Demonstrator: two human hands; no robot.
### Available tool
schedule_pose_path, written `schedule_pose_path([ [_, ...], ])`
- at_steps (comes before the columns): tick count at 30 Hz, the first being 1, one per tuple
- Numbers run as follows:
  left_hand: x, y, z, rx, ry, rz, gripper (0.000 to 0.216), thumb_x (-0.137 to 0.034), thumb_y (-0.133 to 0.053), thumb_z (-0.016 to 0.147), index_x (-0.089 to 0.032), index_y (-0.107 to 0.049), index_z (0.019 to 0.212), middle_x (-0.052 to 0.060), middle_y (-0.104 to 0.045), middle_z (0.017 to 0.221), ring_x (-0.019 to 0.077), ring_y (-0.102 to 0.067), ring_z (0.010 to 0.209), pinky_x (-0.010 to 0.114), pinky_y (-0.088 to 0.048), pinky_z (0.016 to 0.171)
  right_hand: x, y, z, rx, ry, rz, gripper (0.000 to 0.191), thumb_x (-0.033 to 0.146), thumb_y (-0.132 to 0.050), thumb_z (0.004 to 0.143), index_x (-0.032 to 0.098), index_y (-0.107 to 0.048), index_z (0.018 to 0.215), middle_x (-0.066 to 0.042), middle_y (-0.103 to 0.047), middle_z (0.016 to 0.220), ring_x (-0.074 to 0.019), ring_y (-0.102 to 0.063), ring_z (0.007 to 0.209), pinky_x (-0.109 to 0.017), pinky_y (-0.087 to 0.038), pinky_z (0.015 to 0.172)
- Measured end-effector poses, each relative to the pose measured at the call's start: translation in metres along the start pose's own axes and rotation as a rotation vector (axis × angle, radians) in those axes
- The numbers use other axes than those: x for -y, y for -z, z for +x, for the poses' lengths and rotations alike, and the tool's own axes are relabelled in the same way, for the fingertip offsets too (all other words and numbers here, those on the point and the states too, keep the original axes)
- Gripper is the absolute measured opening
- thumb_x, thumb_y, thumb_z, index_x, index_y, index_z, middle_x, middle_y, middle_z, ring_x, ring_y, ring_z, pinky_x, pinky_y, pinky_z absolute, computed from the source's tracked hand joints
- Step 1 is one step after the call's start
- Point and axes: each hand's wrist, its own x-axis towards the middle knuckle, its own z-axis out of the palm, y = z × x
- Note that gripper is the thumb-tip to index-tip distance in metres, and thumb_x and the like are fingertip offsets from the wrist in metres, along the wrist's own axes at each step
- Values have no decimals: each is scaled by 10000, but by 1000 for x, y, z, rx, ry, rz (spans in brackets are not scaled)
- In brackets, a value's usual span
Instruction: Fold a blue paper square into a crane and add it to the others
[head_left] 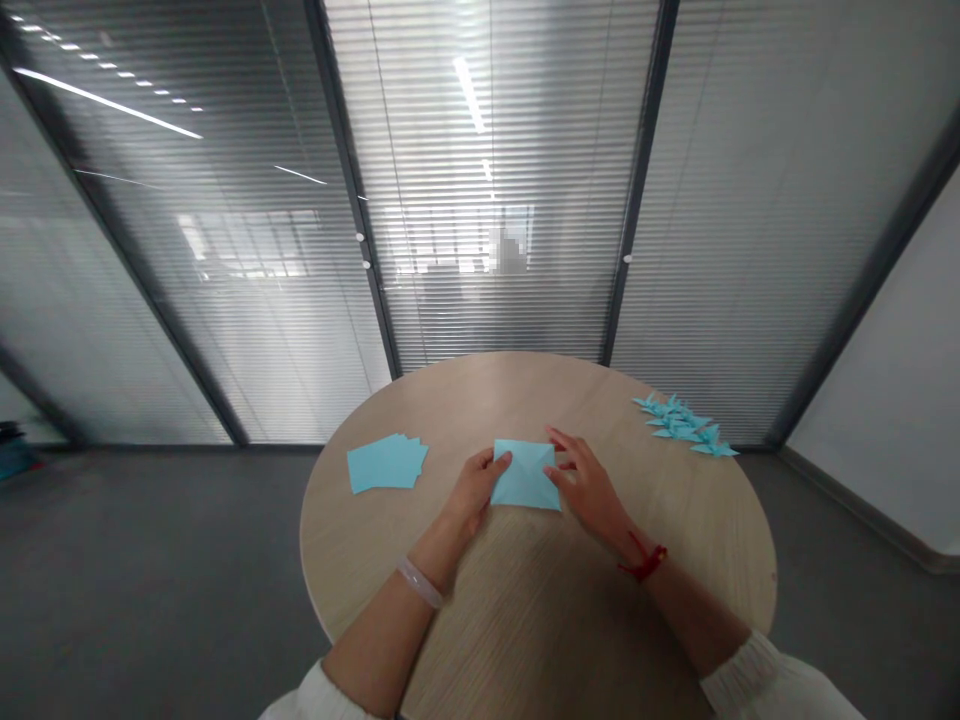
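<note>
A light blue square sheet of origami paper (525, 480), with faint crease lines crossing it, is held up over the table between both hands. My left hand (474, 487) grips its left edge, thumb on the front and fingers behind. At the right edge is my right hand (589, 490), its thumb over the paper and its index finger raised near the top corner; part of its grip is hidden. Left of my hands lies a fanned stack of blue paper sheets (386, 464). Folded blue paper cranes (682, 420) sit in a cluster on the far right.
The round wooden table (502, 620) has its far edge close to glass panels with blinds (502, 330). Grey floor (165, 580) surrounds it, and a white wall (892, 400) stands to the right. A dark and teal object (15, 450) is at the far left.
</note>
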Motion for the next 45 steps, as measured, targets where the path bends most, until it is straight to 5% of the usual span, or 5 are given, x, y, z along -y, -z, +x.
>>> schedule_pose_path([
  [4,4,4,5,-58,-23,33,361,-375,-724,666,-96,-675,890,97,-716,804,198,-633,642,340,-497,685,-1,3,-1,62,262,-180,289,267,-460,912,283,-632,1143,-67,-496,1320,-244,-431,1231,-476,-367,1024],
  [9,10,12,12,-102,-40,48,393,-434,-726,636,-102,-677,842,80,-700,745,188,-609,626,308,-477,633,1,4,-2,177,453,-262,386,144,-350,921,295,-690,1024,-14,-548,1302,-215,-370,1299,-486,-318,1061],
  [25,5,9,11,-112,-88,180,405,-488,-740,571,-114,-625,675,12,-588,598,118,-479,503,238,-377,492,-6,1,-4,233,555,-344,148,245,-577,874,295,-693,950,0,-678,1089,-178,-532,1147,-450,-350,1051],
  [37,1,15,10,13,-62,310,317,-324,-772,556,-119,-662,771,46,-645,738,158,-543,639,255,-421,612,7,-3,-5,265,423,-291,259,274,-412,959,214,-664,970,-57,-681,932,-199,-588,915,-392,-453,853],
  [45,-1,11,9,147,-141,534,102,-205,-668,593,-149,-654,677,0,-629,677,154,-529,653,229,-392,601,7,-6,-4,112,166,-228,266,411,-510,901,203,-650,814,-55,-663,827,-207,-593,796,-356,-479,750],
])
